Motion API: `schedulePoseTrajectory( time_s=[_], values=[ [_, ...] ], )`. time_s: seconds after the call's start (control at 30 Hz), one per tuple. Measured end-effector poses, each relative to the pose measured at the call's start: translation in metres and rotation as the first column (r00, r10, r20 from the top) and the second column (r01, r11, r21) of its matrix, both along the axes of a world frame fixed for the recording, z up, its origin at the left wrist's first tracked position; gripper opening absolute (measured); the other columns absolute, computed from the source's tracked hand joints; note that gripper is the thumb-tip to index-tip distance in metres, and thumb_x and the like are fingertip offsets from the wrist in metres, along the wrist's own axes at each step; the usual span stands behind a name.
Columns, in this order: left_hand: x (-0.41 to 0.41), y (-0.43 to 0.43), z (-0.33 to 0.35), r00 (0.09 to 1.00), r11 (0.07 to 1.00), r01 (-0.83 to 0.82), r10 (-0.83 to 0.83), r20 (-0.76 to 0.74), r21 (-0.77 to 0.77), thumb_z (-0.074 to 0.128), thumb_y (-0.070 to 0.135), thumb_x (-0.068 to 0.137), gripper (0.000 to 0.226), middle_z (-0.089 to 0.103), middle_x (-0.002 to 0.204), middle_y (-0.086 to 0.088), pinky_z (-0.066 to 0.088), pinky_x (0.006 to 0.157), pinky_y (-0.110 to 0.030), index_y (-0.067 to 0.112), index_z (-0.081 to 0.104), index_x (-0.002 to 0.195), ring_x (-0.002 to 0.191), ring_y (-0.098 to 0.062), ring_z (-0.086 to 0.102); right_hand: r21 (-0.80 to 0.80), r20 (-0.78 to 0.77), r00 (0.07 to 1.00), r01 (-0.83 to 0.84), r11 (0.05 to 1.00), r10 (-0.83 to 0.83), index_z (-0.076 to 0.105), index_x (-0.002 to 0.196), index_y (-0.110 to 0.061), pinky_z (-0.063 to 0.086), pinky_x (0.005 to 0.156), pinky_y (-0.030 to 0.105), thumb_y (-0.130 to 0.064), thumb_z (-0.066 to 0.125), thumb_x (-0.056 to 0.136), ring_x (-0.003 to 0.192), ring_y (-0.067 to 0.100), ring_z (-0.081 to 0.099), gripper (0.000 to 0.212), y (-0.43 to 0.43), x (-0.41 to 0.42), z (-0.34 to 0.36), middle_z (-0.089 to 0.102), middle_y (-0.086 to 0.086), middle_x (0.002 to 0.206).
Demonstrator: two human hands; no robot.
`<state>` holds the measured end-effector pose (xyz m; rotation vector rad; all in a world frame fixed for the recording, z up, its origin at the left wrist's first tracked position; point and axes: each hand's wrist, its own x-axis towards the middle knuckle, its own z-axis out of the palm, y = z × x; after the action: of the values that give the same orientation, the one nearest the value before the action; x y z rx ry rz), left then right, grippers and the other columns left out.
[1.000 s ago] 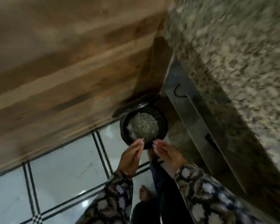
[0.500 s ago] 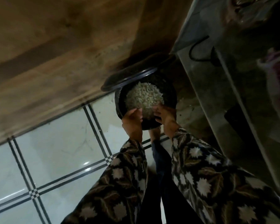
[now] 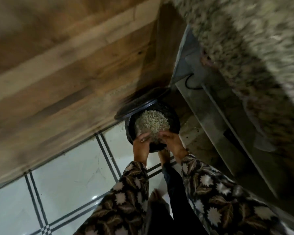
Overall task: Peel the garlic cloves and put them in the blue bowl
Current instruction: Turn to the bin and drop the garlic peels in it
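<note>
Black bin [image 3: 176, 122] holds the pale garlic skins [image 3: 152, 122]. My left hand [image 3: 141, 147] and right hand [image 3: 173, 144], flat a second ago, now overhang its near rim, fingers [image 3: 165, 137] curled; any hold, I cannot tell.

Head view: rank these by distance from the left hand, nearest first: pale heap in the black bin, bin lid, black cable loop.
1. Pale heap: inside the bin, right at the left hand.
2. Lid: leaning at the bin's far side.
3. Cable loop: up on the grey panel, farther back and to the right.
</note>
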<state>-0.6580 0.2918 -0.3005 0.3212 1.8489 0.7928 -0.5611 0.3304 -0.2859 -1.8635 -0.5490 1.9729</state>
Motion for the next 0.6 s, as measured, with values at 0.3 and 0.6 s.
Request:
schedulePoseTrajectory(
  time_s=[0.3, 0.6],
  values=[
    [0.053, -0.087, 0.186, 0.988, 0.947, 0.135, -0.152, 0.039, 0.292, 0.046, -0.005, 0.09, 0.03, 0.067, 0.098, -0.007, 0.052, 0.08, -0.027, 0.015, 0.067, 0.09, 0.087, -0.016, 0.062, 0.298, 0.05, 0.999, -0.017, 0.954, 0.002, 0.059, 0.114, 0.005, 0.047, 0.069, 0.021, -0.003, 0.043, 0.095, 0.099, 0.028, 0.058, 0.027, -0.111, 0.076, 0.174, 0.06, 0.023, 0.117],
    [0.238, -0.169, 0.257, 0.769, 0.709, 0.542, -0.635, 0.074, 0.451, 0.047, -0.005, 0.092, 0.024, 0.068, 0.089, -0.005, 0.05, 0.062, -0.018, 0.008, 0.066, 0.096, 0.074, -0.013, 0.062, 0.605, 0.051, 0.777, 0.475, 0.639, -0.627, 0.061, 0.103, 0.005, 0.051, 0.066, 0.017, 0.001, 0.048, 0.092, 0.066, 0.008, 0.065, 0.018, -0.276, 0.272, 0.282, 0.065, 0.029, 0.099]
  ],
)
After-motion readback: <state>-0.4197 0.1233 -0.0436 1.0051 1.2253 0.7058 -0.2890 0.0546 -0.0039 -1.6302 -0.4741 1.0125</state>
